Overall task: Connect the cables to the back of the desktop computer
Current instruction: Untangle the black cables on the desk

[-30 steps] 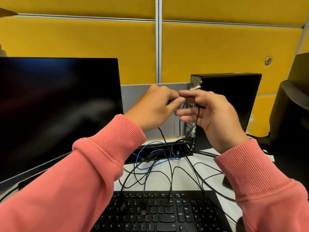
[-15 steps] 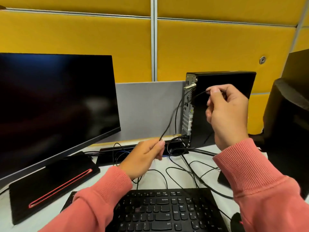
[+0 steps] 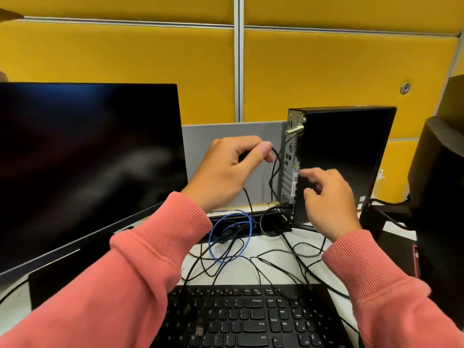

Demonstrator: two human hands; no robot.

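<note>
Left hand (image 3: 231,169) has risen from the table, now pinching the cable (image 3: 275,169) beside the computer (image 3: 341,156). Right hand (image 3: 329,197) has let go and dropped lower, its loose fingers touching the rear edge.

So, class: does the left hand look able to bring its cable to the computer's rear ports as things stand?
Probably yes. The left hand pinches a black cable just beside the rear panel, with nothing between them. The right hand sits lower at the panel's edge.

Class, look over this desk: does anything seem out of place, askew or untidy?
Yes. Loose black cables and a looped blue cable lie tangled on the desk between the keyboard and the computer. A stray USB plug rests on the keys. Nothing looks damaged.
</note>
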